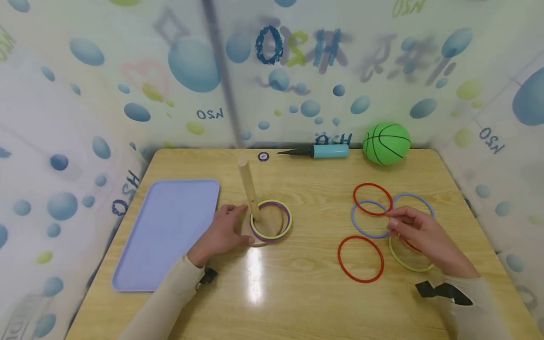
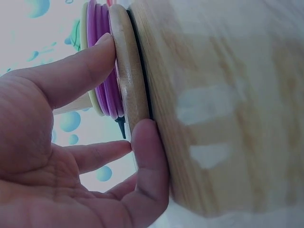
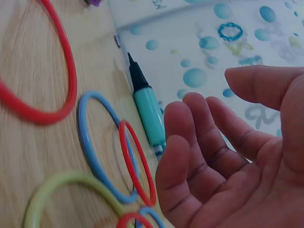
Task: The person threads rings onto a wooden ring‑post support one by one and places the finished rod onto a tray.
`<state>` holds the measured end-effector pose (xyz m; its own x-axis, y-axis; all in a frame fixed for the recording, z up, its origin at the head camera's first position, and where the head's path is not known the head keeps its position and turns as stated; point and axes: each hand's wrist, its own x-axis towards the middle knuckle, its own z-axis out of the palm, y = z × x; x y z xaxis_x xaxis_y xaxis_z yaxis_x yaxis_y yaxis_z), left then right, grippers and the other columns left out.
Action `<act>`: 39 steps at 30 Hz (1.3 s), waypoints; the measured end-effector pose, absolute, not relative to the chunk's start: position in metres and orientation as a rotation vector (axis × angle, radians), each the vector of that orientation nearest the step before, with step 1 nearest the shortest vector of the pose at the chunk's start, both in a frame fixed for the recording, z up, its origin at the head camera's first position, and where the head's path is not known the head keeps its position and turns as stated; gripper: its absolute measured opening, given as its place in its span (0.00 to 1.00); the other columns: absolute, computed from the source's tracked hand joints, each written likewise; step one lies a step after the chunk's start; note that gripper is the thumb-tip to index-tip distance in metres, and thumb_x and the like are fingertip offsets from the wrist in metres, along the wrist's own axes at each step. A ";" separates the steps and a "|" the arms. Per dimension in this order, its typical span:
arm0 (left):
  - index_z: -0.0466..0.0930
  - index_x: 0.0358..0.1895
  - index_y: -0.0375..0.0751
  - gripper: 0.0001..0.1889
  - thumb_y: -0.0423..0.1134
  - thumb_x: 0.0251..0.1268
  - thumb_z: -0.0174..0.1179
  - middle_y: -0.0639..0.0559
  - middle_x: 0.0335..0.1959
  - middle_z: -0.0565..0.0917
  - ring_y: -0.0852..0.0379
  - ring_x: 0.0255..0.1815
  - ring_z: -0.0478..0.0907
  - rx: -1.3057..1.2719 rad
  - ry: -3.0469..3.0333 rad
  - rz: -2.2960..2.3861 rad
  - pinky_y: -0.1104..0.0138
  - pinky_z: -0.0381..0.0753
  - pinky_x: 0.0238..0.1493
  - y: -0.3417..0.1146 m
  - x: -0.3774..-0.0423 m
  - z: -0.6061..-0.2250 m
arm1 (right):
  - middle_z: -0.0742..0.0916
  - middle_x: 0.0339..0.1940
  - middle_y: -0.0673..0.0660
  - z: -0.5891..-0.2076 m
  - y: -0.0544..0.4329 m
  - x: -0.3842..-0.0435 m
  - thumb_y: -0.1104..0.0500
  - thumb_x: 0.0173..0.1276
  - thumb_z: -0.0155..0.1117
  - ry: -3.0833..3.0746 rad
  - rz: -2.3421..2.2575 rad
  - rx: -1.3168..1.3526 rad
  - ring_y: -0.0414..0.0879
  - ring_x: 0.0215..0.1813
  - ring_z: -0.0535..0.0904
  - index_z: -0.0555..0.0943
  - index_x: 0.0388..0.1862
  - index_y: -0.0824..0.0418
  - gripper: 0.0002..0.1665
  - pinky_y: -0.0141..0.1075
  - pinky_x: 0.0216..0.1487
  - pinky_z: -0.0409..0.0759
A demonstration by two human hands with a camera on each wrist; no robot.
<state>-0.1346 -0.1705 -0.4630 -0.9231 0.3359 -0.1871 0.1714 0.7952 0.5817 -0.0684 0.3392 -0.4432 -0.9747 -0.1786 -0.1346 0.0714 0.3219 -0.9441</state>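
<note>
A wooden stand has an upright peg [image 1: 248, 186] on a round base [image 2: 129, 71]. Around the peg lie a yellow ring [image 1: 291, 222] and a stack of several purple rings [image 2: 110, 97]. My left hand [image 1: 221, 231] grips the base's edge, thumb and fingers spread along its rim. Over the loose rings at the right hovers my right hand [image 1: 420, 231], fingers loosely bent, with nothing in them in the right wrist view. Below and beside it are a blue ring [image 1: 408, 194], a yellow ring [image 1: 413, 270] partly hidden by the hand, and a red ring [image 1: 412, 246] mostly covered.
Further left on the table lie another red ring [image 1: 361, 282], a blue ring [image 1: 352, 217] and an overlapping red ring [image 1: 368, 184]. A lilac tray [image 1: 170, 231] occupies the left side. Along the back are a small round disc [image 1: 263, 156], a hand pump [image 1: 329, 151] and a green ball [image 1: 386, 143].
</note>
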 end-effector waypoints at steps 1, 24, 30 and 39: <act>0.64 0.81 0.38 0.52 0.49 0.55 0.81 0.27 0.73 0.67 0.28 0.74 0.62 0.389 2.702 0.835 0.36 0.69 0.73 -0.171 -0.135 -0.463 | 0.90 0.44 0.50 -0.444 0.344 -0.066 0.60 0.82 0.60 2.370 -1.725 -0.098 0.41 0.43 0.88 0.79 0.62 0.62 0.14 0.32 0.42 0.86; 0.64 0.81 0.38 0.51 0.49 0.56 0.81 0.27 0.73 0.67 0.27 0.74 0.63 0.419 2.707 0.823 0.36 0.69 0.72 -0.170 -0.134 -0.464 | 0.86 0.45 0.30 -0.462 0.432 -0.009 0.50 0.82 0.62 2.624 -1.258 0.293 0.31 0.43 0.85 0.73 0.69 0.72 0.30 0.32 0.40 0.86; 0.64 0.81 0.39 0.51 0.49 0.57 0.80 0.27 0.74 0.67 0.28 0.74 0.63 0.407 2.707 0.816 0.36 0.70 0.72 -0.170 -0.131 -0.463 | 0.87 0.44 0.37 -0.465 0.445 -0.007 0.42 0.82 0.60 2.554 -1.110 0.404 0.29 0.40 0.81 0.74 0.70 0.76 0.39 0.33 0.40 0.85; 0.63 0.81 0.38 0.51 0.49 0.57 0.80 0.28 0.74 0.67 0.28 0.73 0.63 0.413 2.715 0.818 0.36 0.70 0.71 -0.170 -0.128 -0.462 | 0.90 0.44 0.49 -0.473 0.442 -0.020 0.43 0.81 0.61 2.458 -1.067 0.460 0.34 0.38 0.83 0.74 0.70 0.79 0.40 0.33 0.39 0.85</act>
<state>-0.1285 -0.1703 -0.4615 -0.9215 0.3455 -0.1773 0.1900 0.7993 0.5701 -0.0198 0.4416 -0.4728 -0.8571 0.1315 -0.4980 0.4537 0.6506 -0.6090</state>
